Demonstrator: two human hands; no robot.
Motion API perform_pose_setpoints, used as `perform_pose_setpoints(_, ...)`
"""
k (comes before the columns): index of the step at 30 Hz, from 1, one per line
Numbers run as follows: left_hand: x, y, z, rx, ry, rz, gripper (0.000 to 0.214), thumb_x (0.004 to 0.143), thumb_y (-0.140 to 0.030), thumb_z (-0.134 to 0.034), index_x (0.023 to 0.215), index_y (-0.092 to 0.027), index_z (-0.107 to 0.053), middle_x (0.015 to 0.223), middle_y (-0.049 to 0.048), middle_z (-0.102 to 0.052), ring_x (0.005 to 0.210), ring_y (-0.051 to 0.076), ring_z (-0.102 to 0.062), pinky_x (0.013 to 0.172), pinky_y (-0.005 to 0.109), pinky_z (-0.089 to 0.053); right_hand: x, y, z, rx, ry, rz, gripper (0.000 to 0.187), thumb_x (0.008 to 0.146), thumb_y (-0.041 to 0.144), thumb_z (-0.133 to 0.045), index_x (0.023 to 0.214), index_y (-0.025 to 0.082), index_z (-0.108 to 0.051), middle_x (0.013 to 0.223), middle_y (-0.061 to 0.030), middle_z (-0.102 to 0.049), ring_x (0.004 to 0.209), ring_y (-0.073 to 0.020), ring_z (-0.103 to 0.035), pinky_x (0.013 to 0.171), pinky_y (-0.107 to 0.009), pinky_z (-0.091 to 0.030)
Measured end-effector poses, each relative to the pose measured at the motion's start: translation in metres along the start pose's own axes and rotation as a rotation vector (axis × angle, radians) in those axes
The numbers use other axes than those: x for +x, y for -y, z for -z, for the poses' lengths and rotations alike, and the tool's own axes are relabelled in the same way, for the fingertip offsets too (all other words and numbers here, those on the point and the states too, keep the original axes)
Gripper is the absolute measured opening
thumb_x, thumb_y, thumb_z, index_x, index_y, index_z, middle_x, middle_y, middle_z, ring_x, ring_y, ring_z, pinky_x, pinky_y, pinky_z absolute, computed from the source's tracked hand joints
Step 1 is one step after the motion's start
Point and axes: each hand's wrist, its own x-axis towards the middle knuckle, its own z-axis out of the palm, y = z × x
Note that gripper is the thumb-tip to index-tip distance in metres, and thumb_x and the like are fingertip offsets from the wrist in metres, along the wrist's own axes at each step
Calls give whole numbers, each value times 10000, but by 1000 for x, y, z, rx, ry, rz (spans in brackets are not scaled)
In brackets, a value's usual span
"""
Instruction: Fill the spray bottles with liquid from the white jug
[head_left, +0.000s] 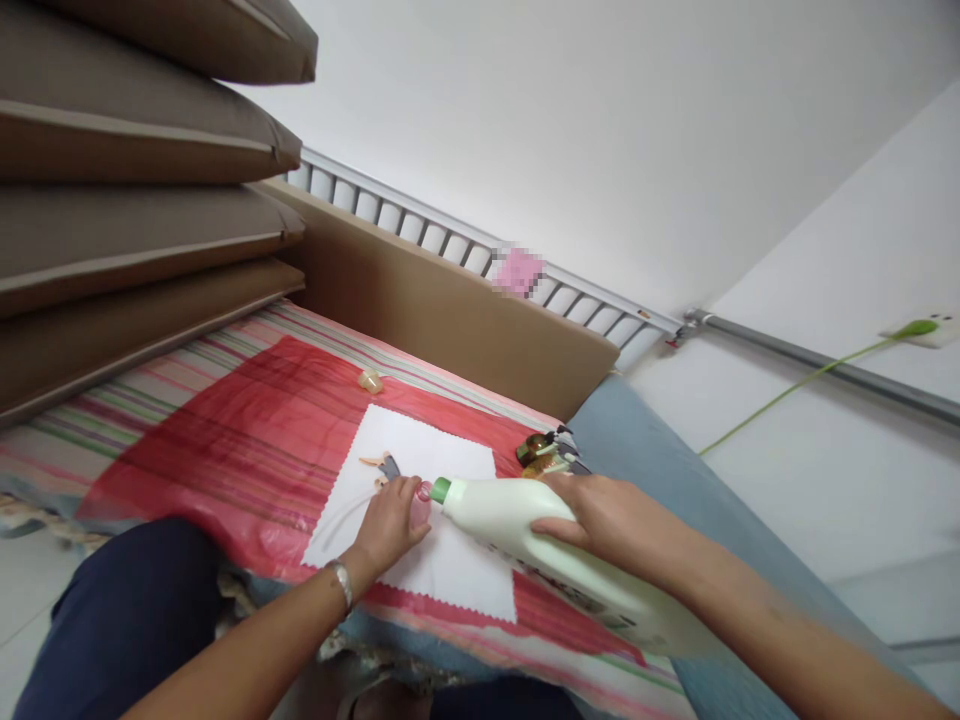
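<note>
My right hand (pixel 592 515) grips a large pale green bottle (pixel 499 510), tipped nearly on its side with its green spout (pixel 440 489) pointing left. Closed around a small clear pink container (pixel 421 508) is my left hand (pixel 390 525), holding its opening against or just by the spout; I cannot tell whether they touch. Both are above a white cloth (pixel 465 580) with zigzag edges. On that cloth, just beyond my left hand, is a small dark grey and orange item (pixel 388 467), perhaps a spray top. Whether liquid is flowing does not show.
A translucent red sheet (pixel 225 440) covers part of the striped cloth (pixel 97 430). A small yellowish piece (pixel 370 380) lies near the back. Brown bottles (pixel 534 448) stand beyond the large bottle. Stacked brown cushions (pixel 142 230) rise at left, before a radiator (pixel 435 238).
</note>
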Motion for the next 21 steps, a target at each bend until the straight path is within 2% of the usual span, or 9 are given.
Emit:
perform_pose_setpoints(8,0,0,0,-15,-7,5,483,668,-227,-648,1112,-203,-459,1075,86,-544,1032,273,-535,851,379,-418,0,6,9,-9,22,-12,359,821,541,-481,890,208,-595,896,-99,-671,746,-241,-628,592,-290,-418)
perform_pose_setpoints(21,0,2,-1,-22,-3,-12,491,673,-218,-651,1119,-206,-447,1074,87,-550,1042,275,-537,853,386,-414,2,7,10,-28,15,-2,339,820,534,-492,879,214,-590,869,-82,-675,738,-241,-629,579,-286,-402)
